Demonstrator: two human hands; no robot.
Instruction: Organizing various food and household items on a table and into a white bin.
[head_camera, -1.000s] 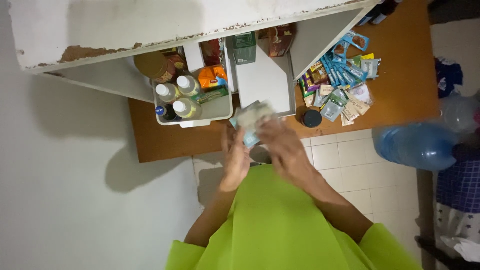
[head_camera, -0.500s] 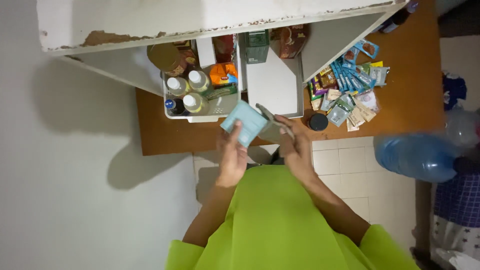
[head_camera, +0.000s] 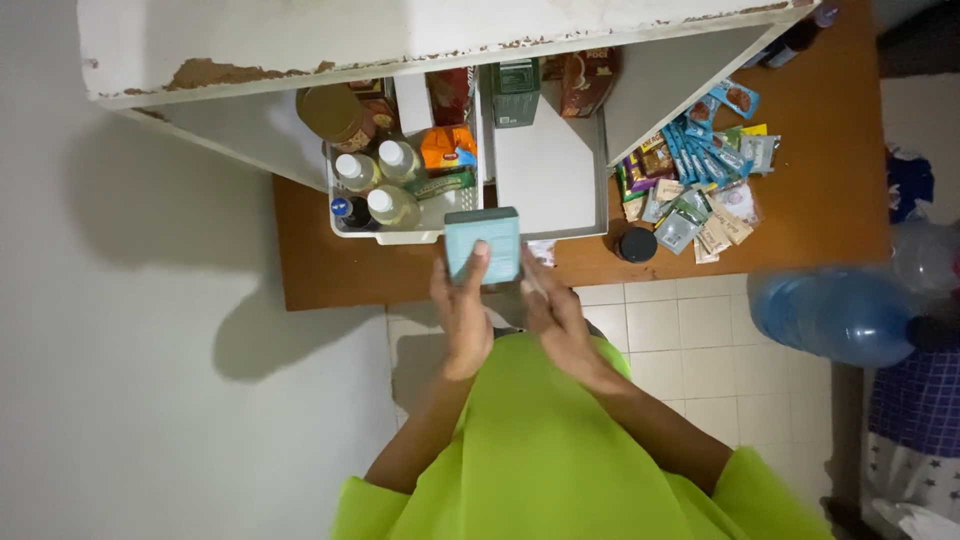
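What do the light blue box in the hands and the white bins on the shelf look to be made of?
The light blue box, held in the left hand with the right hand beside it, looks like matte cardboard: flat faces, sharp edges, no shine. The white bins look like smooth moulded plastic, judging by the rounded rims and a slotted wall. Neither is certain from this distance.

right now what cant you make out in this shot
- Head view: back of the light blue box, turned away; the left hand covers its lower edge.
- Right hand grip: fingers sit behind the box.
- Items at the back of the white bins: hidden under the white shelf.
- Sachets: too small to tell apart.
- Blue water jug: blurred.
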